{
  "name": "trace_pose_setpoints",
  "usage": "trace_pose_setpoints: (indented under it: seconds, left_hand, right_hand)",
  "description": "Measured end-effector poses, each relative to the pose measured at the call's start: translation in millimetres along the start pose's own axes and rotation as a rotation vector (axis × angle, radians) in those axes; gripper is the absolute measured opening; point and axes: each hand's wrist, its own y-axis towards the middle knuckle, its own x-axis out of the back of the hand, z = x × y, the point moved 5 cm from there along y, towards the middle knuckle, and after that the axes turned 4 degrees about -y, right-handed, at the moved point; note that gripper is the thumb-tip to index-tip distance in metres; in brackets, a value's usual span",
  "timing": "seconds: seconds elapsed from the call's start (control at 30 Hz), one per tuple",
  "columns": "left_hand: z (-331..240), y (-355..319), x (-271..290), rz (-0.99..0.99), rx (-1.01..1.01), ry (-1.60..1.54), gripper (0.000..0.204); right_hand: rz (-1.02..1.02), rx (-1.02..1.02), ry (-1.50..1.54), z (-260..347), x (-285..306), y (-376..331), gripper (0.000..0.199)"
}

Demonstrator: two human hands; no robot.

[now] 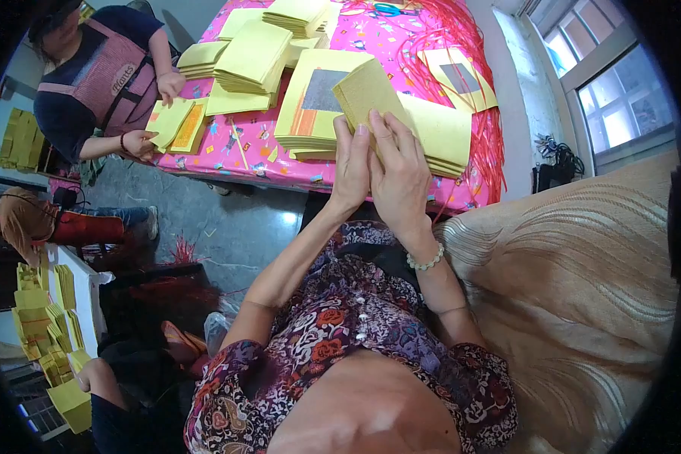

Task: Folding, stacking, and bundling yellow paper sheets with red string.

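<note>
Both my hands hold a folded yellow paper sheet upright above the table. My left hand presses its lower left side with fingers together, while my right hand, with a beaded bracelet at the wrist, lies over its face and lower right edge. Behind and below the folded piece is a stack of yellow paper sheets; the top one bears a grey patch and an orange band. More of the yellow stack shows right of my hands. The thumbs are partly hidden.
The table has a pink patterned cover. Folded yellow stacks stand at the far left, red plastic strips and blue scissors at the far right. A co-worker handles yellow paper at left; others work at lower left.
</note>
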Motion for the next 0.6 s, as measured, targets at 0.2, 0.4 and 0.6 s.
trace_pose_setpoints:
  seconds: [0.2, 0.4, 0.6]
  left_hand:
    - [8, 1, 2, -0.046, 0.161, -0.175, 0.034]
    - [3, 10, 17, -0.104, 0.187, -0.224, 0.039]
    - [-15, 6, 23, -0.082, 0.223, -0.179, 0.037]
  right_hand:
    - [-0.088, 0.126, -0.145, 5, 0, -3, 0.049]
    - [-0.03, 0.235, -0.028, 3, 2, -6, 0.048]
    - [0.018, -0.104, 0.505, -66, 8, 17, 0.051]
